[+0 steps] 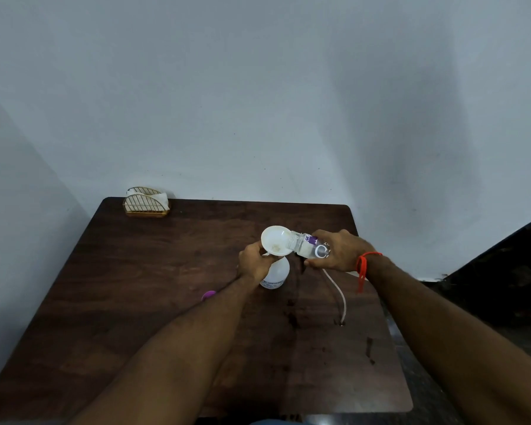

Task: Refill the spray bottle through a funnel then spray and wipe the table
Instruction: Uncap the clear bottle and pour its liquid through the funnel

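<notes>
Now | left hand (252,261) grips funnel (276,240) | right hand (334,251) grips tilted bottle (311,246) at funnel's rim

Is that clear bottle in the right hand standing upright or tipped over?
Tipped. The clear bottle lies nearly sideways in the right hand, its open mouth over the white funnel.

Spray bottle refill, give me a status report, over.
Left hand holds spray bottle at neck, steadying white funnel. Right hand grips tipped water bottle, mouth over funnel. Dip tube and purple cap lie on table, clear of the pour.
</notes>
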The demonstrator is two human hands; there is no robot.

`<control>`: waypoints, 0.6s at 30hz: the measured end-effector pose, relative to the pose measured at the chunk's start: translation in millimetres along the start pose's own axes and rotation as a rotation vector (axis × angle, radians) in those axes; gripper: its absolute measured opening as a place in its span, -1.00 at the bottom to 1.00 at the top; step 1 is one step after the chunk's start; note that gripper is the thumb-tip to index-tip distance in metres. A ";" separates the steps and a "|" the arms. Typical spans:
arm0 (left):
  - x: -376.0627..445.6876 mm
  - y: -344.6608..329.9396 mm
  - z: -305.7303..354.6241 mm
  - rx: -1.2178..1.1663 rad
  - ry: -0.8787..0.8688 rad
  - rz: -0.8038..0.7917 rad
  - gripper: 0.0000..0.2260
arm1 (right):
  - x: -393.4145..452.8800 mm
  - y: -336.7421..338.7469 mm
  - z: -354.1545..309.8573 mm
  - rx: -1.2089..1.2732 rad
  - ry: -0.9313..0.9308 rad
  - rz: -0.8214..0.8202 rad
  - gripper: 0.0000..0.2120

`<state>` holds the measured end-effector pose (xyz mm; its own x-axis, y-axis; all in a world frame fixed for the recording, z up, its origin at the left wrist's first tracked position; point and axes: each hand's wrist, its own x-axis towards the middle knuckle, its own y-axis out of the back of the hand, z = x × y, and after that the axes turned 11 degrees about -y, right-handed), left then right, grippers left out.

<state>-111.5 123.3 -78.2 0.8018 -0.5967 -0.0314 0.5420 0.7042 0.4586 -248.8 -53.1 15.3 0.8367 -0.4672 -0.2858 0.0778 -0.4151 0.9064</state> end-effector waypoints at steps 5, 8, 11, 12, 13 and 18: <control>0.0 0.1 -0.5 0.008 -0.006 0.006 -0.58 | 0.5 0.1 -0.5 -0.008 0.001 0.004 -0.42; -1.0 0.3 0.2 0.006 -0.008 0.010 -0.59 | 1.0 -1.2 1.6 -0.007 0.005 0.016 -0.40; -1.3 0.3 0.3 0.006 -0.004 0.017 -0.59 | 1.8 -1.6 1.6 -0.004 0.010 0.011 -0.40; -1.4 0.2 0.6 0.007 -0.006 0.018 -0.59 | 1.9 -1.7 1.6 -0.004 0.010 0.010 -0.40; -1.5 0.1 0.7 0.007 -0.008 0.017 -0.59 | 1.9 -1.6 1.6 -0.003 0.011 0.010 -0.40; -1.2 0.4 0.9 0.011 -0.014 0.019 -0.58 | 2.1 -0.5 1.2 -0.008 0.011 0.001 -0.41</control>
<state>-112.5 123.9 -77.1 0.8082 -0.5888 -0.0108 0.5242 0.7109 0.4688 -247.8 -54.8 13.8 0.8425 -0.4593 -0.2813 0.0810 -0.4082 0.9093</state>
